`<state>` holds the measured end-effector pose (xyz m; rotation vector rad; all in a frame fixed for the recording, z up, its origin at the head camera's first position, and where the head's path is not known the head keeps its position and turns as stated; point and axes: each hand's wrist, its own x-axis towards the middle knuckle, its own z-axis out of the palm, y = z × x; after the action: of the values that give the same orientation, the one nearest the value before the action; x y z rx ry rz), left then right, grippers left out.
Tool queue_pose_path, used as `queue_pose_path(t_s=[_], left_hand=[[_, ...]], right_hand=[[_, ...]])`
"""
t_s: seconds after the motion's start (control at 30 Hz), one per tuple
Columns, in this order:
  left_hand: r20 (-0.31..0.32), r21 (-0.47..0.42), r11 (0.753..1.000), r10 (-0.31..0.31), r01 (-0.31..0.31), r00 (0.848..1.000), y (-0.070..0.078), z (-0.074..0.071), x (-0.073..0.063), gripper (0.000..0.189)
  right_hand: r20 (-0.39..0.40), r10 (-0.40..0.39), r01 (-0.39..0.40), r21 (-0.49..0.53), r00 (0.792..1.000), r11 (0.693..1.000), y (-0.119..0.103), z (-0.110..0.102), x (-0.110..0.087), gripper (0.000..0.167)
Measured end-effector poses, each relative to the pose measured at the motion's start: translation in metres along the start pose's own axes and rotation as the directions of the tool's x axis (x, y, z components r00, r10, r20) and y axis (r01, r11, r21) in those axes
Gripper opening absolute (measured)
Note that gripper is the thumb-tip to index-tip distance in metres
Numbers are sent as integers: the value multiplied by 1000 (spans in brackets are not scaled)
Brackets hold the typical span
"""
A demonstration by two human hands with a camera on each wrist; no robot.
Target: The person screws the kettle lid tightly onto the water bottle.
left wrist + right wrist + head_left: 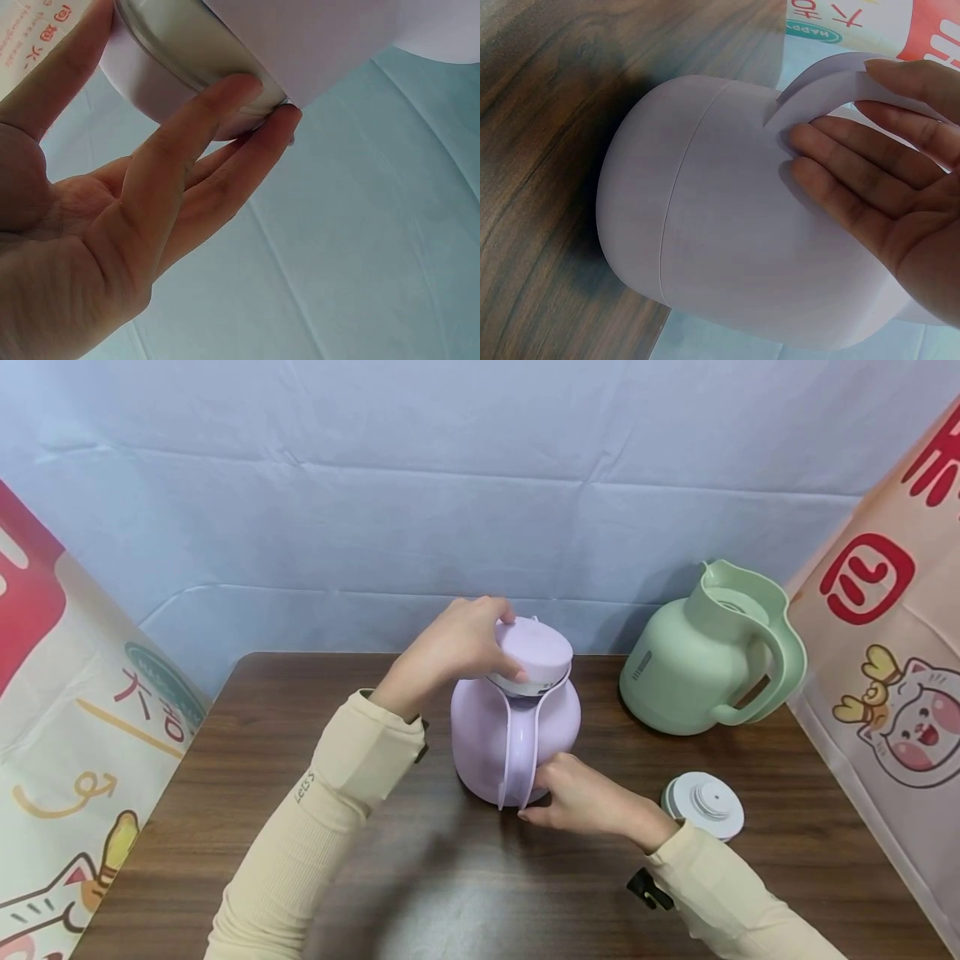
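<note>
A lilac insulated jug (483, 739) stands upright in the middle of the table, its handle (521, 752) facing the person. At its mouth sits a round lilac lid (534, 647), tilted, with a pale band round its lower side. My left hand (468, 639) grips this lid from the left, thumb in front and fingers behind; the left wrist view shows the fingertips (240, 90) against its edge. Low on the handle, my right hand (573, 793) pinches it between thumb and index finger. In the right wrist view its other fingers (840, 161) lie close to the jug's body.
A light green jug (675, 672) with its handle to the right stands at the back right. In front of it, near my right wrist, lies a white round stopper (705, 806). The brown wooden table (300, 693) meets a pale blue cloth backdrop (337, 527), with printed sheets at both sides.
</note>
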<state>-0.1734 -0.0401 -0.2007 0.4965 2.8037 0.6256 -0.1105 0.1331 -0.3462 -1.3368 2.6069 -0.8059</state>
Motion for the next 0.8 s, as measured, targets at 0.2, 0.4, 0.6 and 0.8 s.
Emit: queue_pose_path(t_s=[0.2, 0.4, 0.6, 0.8], left_hand=[[3, 0, 1000, -4, 4, 1000, 2, -1, 0, 62], [0, -2, 1000, -12, 12, 1000, 3, -1, -1, 63], [-12, -23, 1000, -9, 9, 1000, 0, 0, -2, 63], [-21, -49, 999, 3, -4, 1000, -1, -1, -5, 39]], right_hand=[[7, 6, -6, 6, 1000, 1000, 0, 0, 0, 7], [2, 3, -3, -2, 1000, 1000, 1, 1, 0, 8], [2, 5, -5, -1, 1000, 1000, 1, 1, 0, 8], [0, 2, -2, -2, 1000, 1000, 1, 0, 0, 7]])
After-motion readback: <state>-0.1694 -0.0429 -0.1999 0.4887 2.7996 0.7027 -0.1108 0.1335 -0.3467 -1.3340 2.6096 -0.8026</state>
